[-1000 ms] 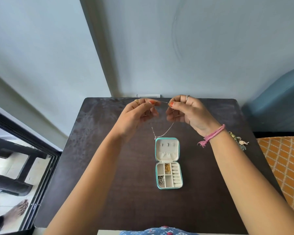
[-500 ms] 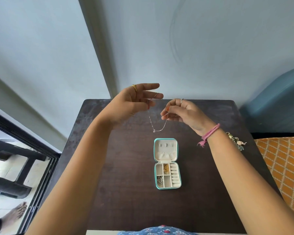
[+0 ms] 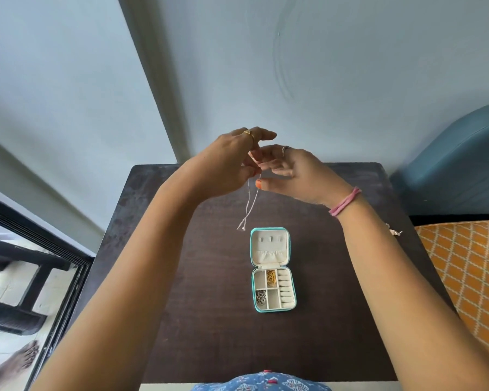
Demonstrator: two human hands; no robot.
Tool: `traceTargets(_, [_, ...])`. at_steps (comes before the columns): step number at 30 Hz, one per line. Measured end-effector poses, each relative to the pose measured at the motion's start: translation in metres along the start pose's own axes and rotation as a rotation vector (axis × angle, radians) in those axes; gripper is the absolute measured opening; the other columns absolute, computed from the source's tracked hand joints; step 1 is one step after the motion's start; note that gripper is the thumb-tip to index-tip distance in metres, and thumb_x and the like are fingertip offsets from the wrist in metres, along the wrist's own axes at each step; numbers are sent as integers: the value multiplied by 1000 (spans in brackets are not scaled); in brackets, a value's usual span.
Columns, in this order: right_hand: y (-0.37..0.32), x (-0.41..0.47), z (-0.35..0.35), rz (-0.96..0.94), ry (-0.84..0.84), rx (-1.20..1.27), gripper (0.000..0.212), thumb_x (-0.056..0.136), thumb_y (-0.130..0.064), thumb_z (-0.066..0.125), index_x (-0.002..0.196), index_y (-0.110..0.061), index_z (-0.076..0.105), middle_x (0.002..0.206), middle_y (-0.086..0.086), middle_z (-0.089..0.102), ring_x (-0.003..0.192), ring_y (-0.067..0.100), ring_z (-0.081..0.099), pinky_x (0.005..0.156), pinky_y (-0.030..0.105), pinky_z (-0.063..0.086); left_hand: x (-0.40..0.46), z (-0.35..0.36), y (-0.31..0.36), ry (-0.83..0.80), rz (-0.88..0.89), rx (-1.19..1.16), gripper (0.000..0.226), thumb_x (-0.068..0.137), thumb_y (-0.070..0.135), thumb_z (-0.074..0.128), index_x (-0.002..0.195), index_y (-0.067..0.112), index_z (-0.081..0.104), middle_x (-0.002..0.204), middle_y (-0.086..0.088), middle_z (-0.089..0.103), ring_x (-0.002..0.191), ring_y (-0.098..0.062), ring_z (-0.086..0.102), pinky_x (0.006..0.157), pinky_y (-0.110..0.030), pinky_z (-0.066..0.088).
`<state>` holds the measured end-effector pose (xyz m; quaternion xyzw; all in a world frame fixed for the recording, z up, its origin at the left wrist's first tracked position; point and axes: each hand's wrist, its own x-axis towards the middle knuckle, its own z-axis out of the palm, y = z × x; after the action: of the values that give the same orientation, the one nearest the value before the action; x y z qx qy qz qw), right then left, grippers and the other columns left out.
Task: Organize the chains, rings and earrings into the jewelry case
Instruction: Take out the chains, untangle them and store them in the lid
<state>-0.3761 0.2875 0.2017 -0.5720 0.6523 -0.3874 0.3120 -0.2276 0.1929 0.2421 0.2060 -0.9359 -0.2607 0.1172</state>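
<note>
From where I stand, no lettering, label, brand or number can be read on anything here.

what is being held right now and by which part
A thin chain, held at its top by the left hand; its doubled length hangs above the open jewelry case. The right hand is open beside the grip.

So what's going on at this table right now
A person is sorting jewelry into a small teal jewelry case lying open on a dark table. The left hand pinches a thin chain, which hangs doubled above the table just beyond the case. The right hand is open beside it. A gold chain and a silver chain are already in compartments.
</note>
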Motion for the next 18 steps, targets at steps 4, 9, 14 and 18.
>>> traceTargets(4, [-5,5,4,-34,41,-59,31,80,-20,76,100,-34,58,101,-1,72,98,4,66,90,17,46,2,0,-1,5,20,56,61,88,-2,56,142,19,40,117,-5,58,98,-19,66,92,-35,48])
traceTargets(9, [-3,11,2,-51,112,-151,16,78,-24,77,91,-26,67,82,-6,71,81,-1,63,75,9,41,7,0,1,21,64,199,64,90,-1,56,145,23,35,119,-5,54,97,-22,64,87,-41,49])
traceTargets(14, [-3,10,-9,-101,153,-205,37,79,-21,75,115,-18,68,84,-7,68,70,-19,55,73,0,36,9,4,2,209,117,178,59,87,5,63,140,20,42,114,-4,58,88,-22,67,78,-46,53])
traceTargets(18, [-4,6,-24,-128,178,-215,23,82,-16,74,104,-14,73,73,-23,59,71,-17,56,68,2,37,8,13,-3,423,90,46,47,86,22,69,129,20,51,103,7,56,74,0,64,73,-35,55])
